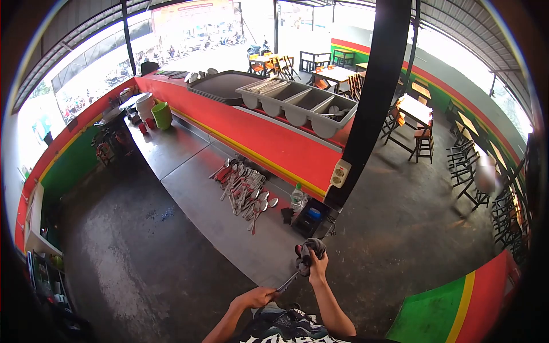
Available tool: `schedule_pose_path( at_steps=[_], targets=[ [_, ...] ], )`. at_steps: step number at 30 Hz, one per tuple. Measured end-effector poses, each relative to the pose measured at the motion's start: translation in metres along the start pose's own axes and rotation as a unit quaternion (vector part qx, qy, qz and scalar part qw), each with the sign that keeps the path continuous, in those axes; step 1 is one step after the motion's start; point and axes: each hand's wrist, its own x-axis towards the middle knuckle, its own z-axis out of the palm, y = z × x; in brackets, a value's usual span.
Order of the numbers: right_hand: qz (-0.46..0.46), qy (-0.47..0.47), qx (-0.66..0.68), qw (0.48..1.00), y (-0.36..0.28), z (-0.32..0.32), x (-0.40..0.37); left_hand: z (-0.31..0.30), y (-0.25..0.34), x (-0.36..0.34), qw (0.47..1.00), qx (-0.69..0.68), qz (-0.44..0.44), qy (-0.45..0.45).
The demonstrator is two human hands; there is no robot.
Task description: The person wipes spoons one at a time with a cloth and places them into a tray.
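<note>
My left hand (262,296) is closed round the handle end of a piece of metal cutlery (287,282), low in the view. At the other end of the cutlery, my right hand (318,266) grips a dark cloth (311,249) that is bunched over it. The tip of the cutlery is hidden in the cloth. Beyond my hands, a loose heap of spoons and forks (243,188), some with red handles, lies on the metal counter (200,197).
A grey cutlery tray (297,102) and dark trays (220,86) rest on the red ledge. Near my right hand are a black device (311,216) and a bottle (297,196). A green bin (162,115) stands farther left. Tables and chairs (415,111) fill the right background.
</note>
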Motion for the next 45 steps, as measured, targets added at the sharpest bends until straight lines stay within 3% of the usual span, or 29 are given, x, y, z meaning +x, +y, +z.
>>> schedule_pose_path(
  at_steps=[2, 5, 8, 11, 14, 15, 18, 21, 23, 26, 29, 32, 36, 40, 45],
  targets=[
    [0.001, -0.011, 0.028, 1.0, 0.021, 0.001, 0.017, -0.007, -0.009, -0.004, 0.999, -0.026, 0.018, 0.013],
    [0.013, -0.064, 0.081, 0.995, 0.06, -0.005, 0.047, -0.016, -0.008, -0.009, 0.98, -0.188, 0.058, 0.016],
    [0.036, 0.015, -0.011, 0.999, 0.064, 0.026, 0.052, -0.038, 0.024, -0.016, 0.975, -0.211, 0.064, 0.039],
    [0.005, -0.047, -0.017, 0.999, 0.065, 0.054, 0.053, -0.053, 0.01, -0.004, 0.955, -0.268, 0.109, 0.059],
    [-0.008, -0.195, -0.151, 0.969, 0.08, 0.064, 0.071, -0.073, 0.004, 0.004, 0.941, -0.316, 0.104, 0.065],
    [0.102, -0.275, -0.24, 0.926, 0.045, 0.078, 0.065, -0.081, 0.003, 0.005, 0.938, -0.323, 0.111, 0.064],
    [0.117, -0.391, -0.161, 0.898, 0.01, 0.106, 0.046, -0.107, 0.005, 0.006, 0.922, -0.36, 0.127, 0.055],
    [0.15, -0.501, 0.007, 0.852, -0.041, 0.141, 0.01, -0.131, 0.009, 0.005, 0.914, -0.383, 0.129, 0.032],
    [0.123, -0.5, -0.047, 0.856, -0.04, 0.15, 0.006, -0.149, 0.014, 0.006, 0.935, -0.33, 0.133, 0.012],
    [0.138, -0.484, -0.04, 0.863, -0.021, 0.148, 0.011, -0.16, -0.014, 0.028, 0.901, -0.394, 0.161, -0.086],
    [0.135, -0.411, -0.052, 0.9, -0.022, 0.148, 0.015, -0.173, 0.006, 0.031, 0.887, -0.439, 0.111, -0.094],
    [0.094, -0.296, -0.108, 0.944, -0.014, 0.145, 0.023, -0.182, 0.02, 0.049, 0.942, -0.323, 0.083, -0.03],
    [0.082, -0.196, -0.089, 0.973, -0.035, 0.148, 0.031, -0.185, 0.044, 0.078, 0.956, -0.253, 0.143, 0.049],
    [-0.037, -0.149, -0.148, 0.977, -0.061, 0.158, 0.063, -0.208, 0.068, 0.113, 0.964, -0.217, 0.14, 0.058],
    [-0.157, -0.135, -0.162, 0.965, -0.131, 0.198, 0.113, -0.255, 0.157, 0.139, 0.934, -0.168, 0.272, 0.158]
  ],
)
